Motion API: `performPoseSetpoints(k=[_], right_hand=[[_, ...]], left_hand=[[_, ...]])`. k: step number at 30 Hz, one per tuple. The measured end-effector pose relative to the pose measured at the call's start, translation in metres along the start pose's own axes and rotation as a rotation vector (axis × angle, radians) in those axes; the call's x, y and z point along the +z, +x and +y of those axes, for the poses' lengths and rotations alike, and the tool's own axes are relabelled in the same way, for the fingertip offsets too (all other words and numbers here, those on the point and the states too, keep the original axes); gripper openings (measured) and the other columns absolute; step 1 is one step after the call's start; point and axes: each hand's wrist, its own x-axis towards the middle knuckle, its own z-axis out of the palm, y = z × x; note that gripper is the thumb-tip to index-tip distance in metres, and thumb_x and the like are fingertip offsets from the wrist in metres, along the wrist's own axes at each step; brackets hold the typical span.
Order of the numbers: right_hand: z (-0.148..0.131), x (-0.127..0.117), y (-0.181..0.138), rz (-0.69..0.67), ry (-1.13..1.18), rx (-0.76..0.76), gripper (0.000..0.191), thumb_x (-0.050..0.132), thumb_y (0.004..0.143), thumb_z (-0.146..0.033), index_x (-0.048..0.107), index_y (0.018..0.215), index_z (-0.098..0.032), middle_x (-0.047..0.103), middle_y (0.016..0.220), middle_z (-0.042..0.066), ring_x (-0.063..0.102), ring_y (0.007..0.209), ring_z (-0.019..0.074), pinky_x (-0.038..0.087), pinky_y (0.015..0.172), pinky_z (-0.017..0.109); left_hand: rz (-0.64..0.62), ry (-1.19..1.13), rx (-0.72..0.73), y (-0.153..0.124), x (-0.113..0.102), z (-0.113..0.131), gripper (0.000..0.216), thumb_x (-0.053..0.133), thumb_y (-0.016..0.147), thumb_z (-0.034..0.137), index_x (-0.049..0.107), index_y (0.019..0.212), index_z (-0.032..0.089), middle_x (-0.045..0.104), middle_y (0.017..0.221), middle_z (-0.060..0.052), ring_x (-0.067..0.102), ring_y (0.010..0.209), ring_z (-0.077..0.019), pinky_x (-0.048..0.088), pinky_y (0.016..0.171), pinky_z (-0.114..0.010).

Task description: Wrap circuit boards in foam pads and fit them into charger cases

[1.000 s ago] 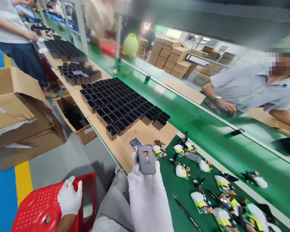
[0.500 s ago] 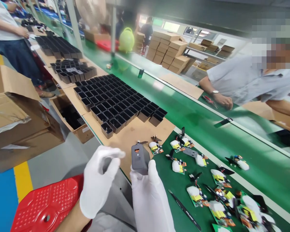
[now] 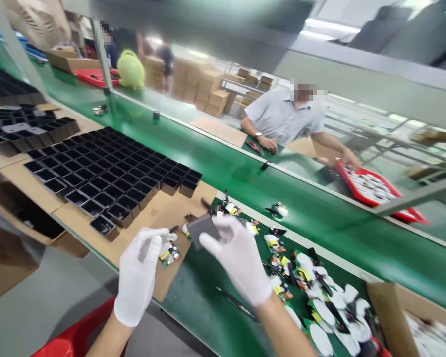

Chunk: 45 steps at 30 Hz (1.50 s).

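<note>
Both my hands wear white gloves. My right hand grips a dark grey charger housing, held above the edge of the green mat. My left hand pinches a small circuit board with yellow and white parts, just left of the housing. Several more such circuit boards lie spread over the mat to the right. Rows of empty black housings stand on cardboard at the left.
A green conveyor belt runs across behind the mat. Across it sits a person in a grey shirt beside a red tray. Tweezers lie on the mat. A red stool is below, a cardboard box at right.
My view swung right. My left hand rose from the red stool to the bench and took hold of a circuit board. My right hand tilted the grey housing sideways.
</note>
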Motion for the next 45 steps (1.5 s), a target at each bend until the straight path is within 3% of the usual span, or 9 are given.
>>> performPoseSetpoints(k=[4, 9, 17, 24, 29, 32, 37, 41, 45], right_hand=[[0.04, -0.05, 0.112, 0.194, -0.269, 0.032, 0.023, 0.083, 0.089, -0.017, 0.074, 0.109, -0.019, 0.078, 0.107, 0.004, 0.074, 0.102, 0.0224, 0.059, 0.101, 0.041], [0.094, -0.069, 0.19, 0.158, -0.422, 0.026, 0.029, 0.077, 0.105, -0.038, 0.072, 0.125, -0.017, 0.075, 0.125, 0.008, 0.074, 0.111, 0.0244, 0.065, 0.099, 0.048], [0.148, -0.063, 0.189, 0.01, -0.592, -0.114, 0.033, 0.074, 0.107, -0.04, 0.071, 0.132, -0.018, 0.075, 0.129, 0.009, 0.075, 0.111, 0.0239, 0.066, 0.1, 0.047], [0.138, -0.058, 0.194, -0.119, -0.698, -0.246, 0.036, 0.071, 0.109, -0.04, 0.069, 0.141, -0.023, 0.072, 0.141, 0.011, 0.073, 0.122, 0.0263, 0.062, 0.11, 0.052], [0.13, -0.1, 0.219, -0.095, -0.756, -0.155, 0.041, 0.067, 0.111, -0.042, 0.065, 0.147, -0.023, 0.069, 0.146, 0.012, 0.071, 0.126, 0.0274, 0.06, 0.112, 0.054], [0.14, -0.137, 0.222, -0.19, -0.821, -0.047, 0.041, 0.072, 0.108, -0.043, 0.067, 0.143, -0.021, 0.07, 0.144, 0.012, 0.071, 0.125, 0.0286, 0.061, 0.11, 0.055], [0.158, -0.153, 0.204, -0.434, -0.85, -0.058, 0.041, 0.075, 0.106, -0.038, 0.068, 0.144, -0.022, 0.064, 0.156, 0.012, 0.065, 0.139, 0.0308, 0.056, 0.118, 0.057], [0.162, -0.149, 0.209, -0.382, -0.924, 0.045, 0.039, 0.073, 0.107, -0.043, 0.07, 0.139, -0.021, 0.068, 0.149, 0.012, 0.069, 0.131, 0.0293, 0.058, 0.115, 0.055], [0.162, -0.148, 0.226, -0.292, -0.964, 0.222, 0.038, 0.073, 0.106, -0.049, 0.072, 0.127, -0.018, 0.074, 0.131, 0.01, 0.073, 0.117, 0.0267, 0.062, 0.105, 0.052]], left_hand=[[-0.034, 0.128, 0.021, 0.003, 0.006, -0.03, 0.053, 0.068, 0.1, 0.069, 0.076, 0.115, 0.019, 0.082, 0.113, -0.011, 0.08, 0.106, -0.024, 0.065, 0.096, -0.035], [-0.021, 0.161, -0.001, 0.005, 0.004, -0.054, 0.05, 0.064, 0.102, 0.066, 0.075, 0.118, 0.02, 0.081, 0.118, -0.012, 0.079, 0.108, -0.0251, 0.066, 0.1, -0.039], [0.023, 0.057, -0.114, 0.004, 0.004, -0.05, 0.053, 0.068, 0.099, 0.068, 0.075, 0.116, 0.019, 0.081, 0.12, -0.012, 0.08, 0.11, -0.0259, 0.067, 0.101, -0.039], [0.03, 0.078, -0.132, 0.002, 0.003, -0.047, 0.054, 0.069, 0.097, 0.071, 0.076, 0.114, 0.02, 0.079, 0.121, -0.011, 0.078, 0.113, -0.0276, 0.065, 0.106, -0.042], [0.053, 0.078, -0.136, 0.002, 0.004, -0.043, 0.052, 0.07, 0.096, 0.069, 0.076, 0.111, 0.02, 0.08, 0.118, -0.01, 0.078, 0.11, -0.0266, 0.066, 0.103, -0.041], [0.093, 0.098, -0.124, 0.003, 0.003, -0.043, 0.048, 0.069, 0.098, 0.067, 0.075, 0.109, 0.021, 0.08, 0.117, -0.009, 0.077, 0.112, -0.0268, 0.065, 0.104, -0.041], [0.017, 0.354, 0.093, 0.016, 0.008, -0.028, 0.032, 0.065, 0.103, 0.053, 0.077, 0.113, 0.026, 0.077, 0.121, -0.007, 0.075, 0.116, -0.0273, 0.062, 0.105, -0.043], [-0.121, 0.678, 0.37, 0.056, 0.033, -0.005, 0.018, 0.06, 0.106, 0.033, 0.073, 0.116, 0.025, 0.076, 0.119, -0.007, 0.075, 0.116, -0.0261, 0.061, 0.105, -0.043], [-0.166, 0.919, 0.432, 0.106, 0.073, 0.002, 0.025, 0.069, 0.101, 0.024, 0.071, 0.126, 0.018, 0.074, 0.125, -0.014, 0.071, 0.121, -0.0319, 0.058, 0.11, -0.05]])
